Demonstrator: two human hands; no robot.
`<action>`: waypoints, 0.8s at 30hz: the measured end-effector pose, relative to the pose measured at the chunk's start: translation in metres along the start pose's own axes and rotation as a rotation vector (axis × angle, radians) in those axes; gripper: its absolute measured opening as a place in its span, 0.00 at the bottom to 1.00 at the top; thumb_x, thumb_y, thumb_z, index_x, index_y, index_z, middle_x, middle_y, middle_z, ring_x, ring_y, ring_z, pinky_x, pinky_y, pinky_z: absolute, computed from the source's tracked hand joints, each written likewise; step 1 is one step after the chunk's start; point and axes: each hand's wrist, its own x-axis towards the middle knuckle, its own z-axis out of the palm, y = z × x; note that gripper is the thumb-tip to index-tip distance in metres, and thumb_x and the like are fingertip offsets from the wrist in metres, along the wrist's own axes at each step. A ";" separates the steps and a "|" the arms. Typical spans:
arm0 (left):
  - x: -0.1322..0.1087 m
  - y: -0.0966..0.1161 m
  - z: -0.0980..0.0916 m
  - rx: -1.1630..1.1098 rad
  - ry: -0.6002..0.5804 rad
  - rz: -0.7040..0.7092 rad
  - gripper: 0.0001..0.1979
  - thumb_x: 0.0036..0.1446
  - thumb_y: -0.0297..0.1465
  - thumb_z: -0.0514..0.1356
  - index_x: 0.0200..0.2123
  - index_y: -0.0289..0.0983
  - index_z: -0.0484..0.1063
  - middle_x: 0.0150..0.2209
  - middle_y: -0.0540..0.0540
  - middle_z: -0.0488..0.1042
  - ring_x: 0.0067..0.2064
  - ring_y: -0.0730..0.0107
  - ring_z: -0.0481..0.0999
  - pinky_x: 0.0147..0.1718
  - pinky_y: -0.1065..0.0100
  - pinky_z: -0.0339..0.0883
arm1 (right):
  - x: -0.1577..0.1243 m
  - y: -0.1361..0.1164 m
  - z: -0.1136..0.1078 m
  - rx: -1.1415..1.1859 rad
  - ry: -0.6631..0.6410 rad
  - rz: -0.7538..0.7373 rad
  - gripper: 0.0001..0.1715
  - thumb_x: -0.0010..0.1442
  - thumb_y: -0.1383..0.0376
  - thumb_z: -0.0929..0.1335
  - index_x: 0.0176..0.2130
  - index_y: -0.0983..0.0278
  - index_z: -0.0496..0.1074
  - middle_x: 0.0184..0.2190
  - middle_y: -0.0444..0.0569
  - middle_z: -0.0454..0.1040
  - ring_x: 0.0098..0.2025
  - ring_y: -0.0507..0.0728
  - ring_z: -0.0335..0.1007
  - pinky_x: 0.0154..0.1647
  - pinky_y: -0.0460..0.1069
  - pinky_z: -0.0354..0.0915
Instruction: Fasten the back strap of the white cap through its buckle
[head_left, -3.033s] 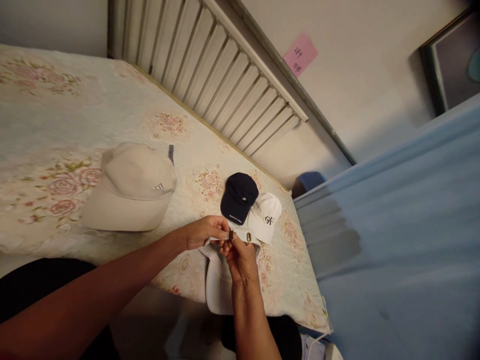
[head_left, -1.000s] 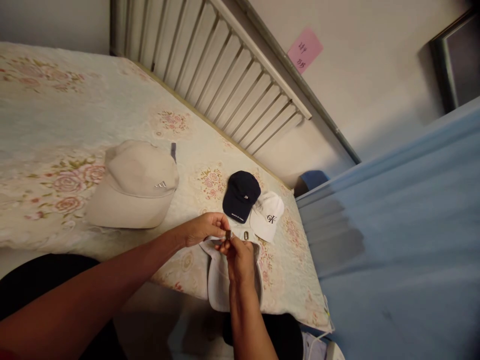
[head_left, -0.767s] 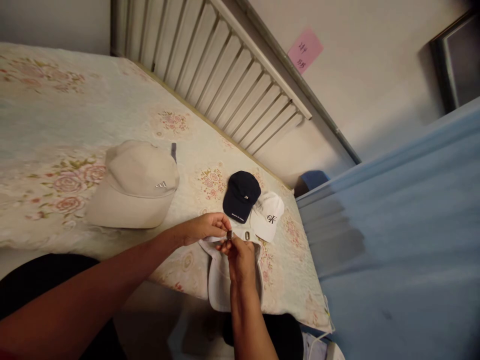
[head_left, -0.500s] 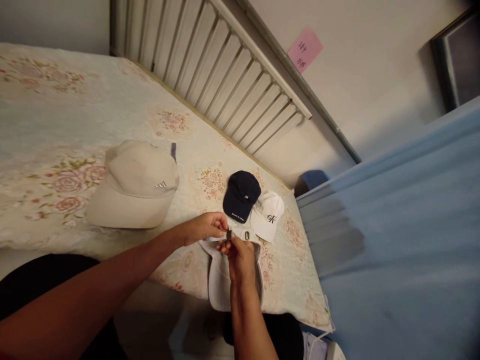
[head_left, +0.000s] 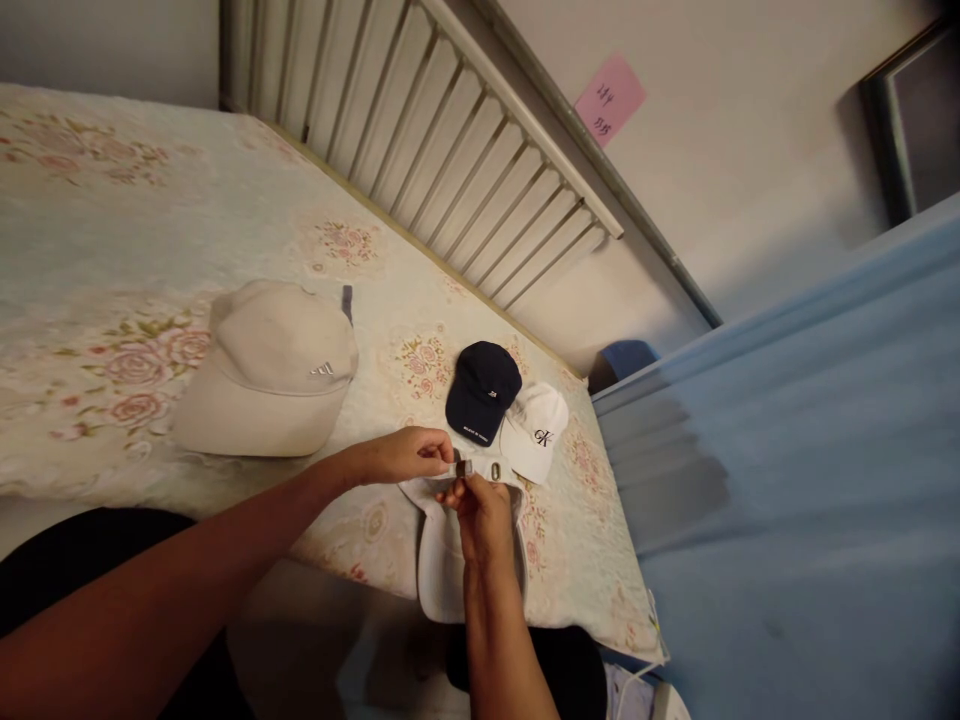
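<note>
A white baseball cap [head_left: 441, 572] lies at the near edge of the bed, brim towards me and back strap uppermost. My left hand [head_left: 416, 455] pinches the end of its strap, fingers closed. From below, my right hand [head_left: 481, 512] grips the small metal buckle [head_left: 463, 468] on that strap between thumb and fingers. A metal eyelet [head_left: 495, 471] shows on the cap just right of the buckle. Just beyond the hands sit a navy cap [head_left: 484, 392] and a white cap with black CK letters [head_left: 536, 432], touching each other. My fingers hide part of the strap.
A large beige cap [head_left: 270, 365] rests to the left on the flowered bedsheet [head_left: 247, 220]. A white radiator [head_left: 420, 140] runs along the bed's far side. On the right hangs a blue curtain [head_left: 787, 480], with a blue object [head_left: 628, 355] behind its upper edge.
The buckle has shifted slightly to the right and turned a little between my fingers. My left hand has moved very slightly left. The other caps lie as before.
</note>
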 end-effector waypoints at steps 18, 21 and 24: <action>0.000 -0.003 0.008 -0.069 -0.100 -0.016 0.08 0.56 0.35 0.55 0.30 0.36 0.66 0.27 0.48 0.74 0.30 0.70 0.72 0.31 0.69 0.62 | 0.002 0.004 0.002 -0.030 -0.067 0.009 0.16 0.51 0.63 0.69 0.16 0.64 0.71 0.14 0.44 0.68 0.17 0.51 0.62 0.24 0.48 0.61; -0.001 -0.003 0.007 -0.027 -0.077 -0.008 0.08 0.56 0.35 0.55 0.29 0.36 0.66 0.26 0.49 0.74 0.30 0.71 0.72 0.31 0.69 0.62 | 0.003 0.006 0.000 -0.038 -0.046 0.014 0.15 0.50 0.64 0.68 0.15 0.64 0.70 0.14 0.44 0.68 0.17 0.51 0.61 0.24 0.48 0.61; -0.001 -0.005 0.003 0.110 -0.003 0.018 0.08 0.54 0.35 0.56 0.31 0.36 0.69 0.28 0.50 0.73 0.31 0.71 0.71 0.31 0.70 0.61 | 0.003 0.005 -0.002 -0.002 -0.036 0.028 0.15 0.50 0.65 0.67 0.15 0.63 0.69 0.13 0.43 0.67 0.16 0.51 0.61 0.24 0.49 0.61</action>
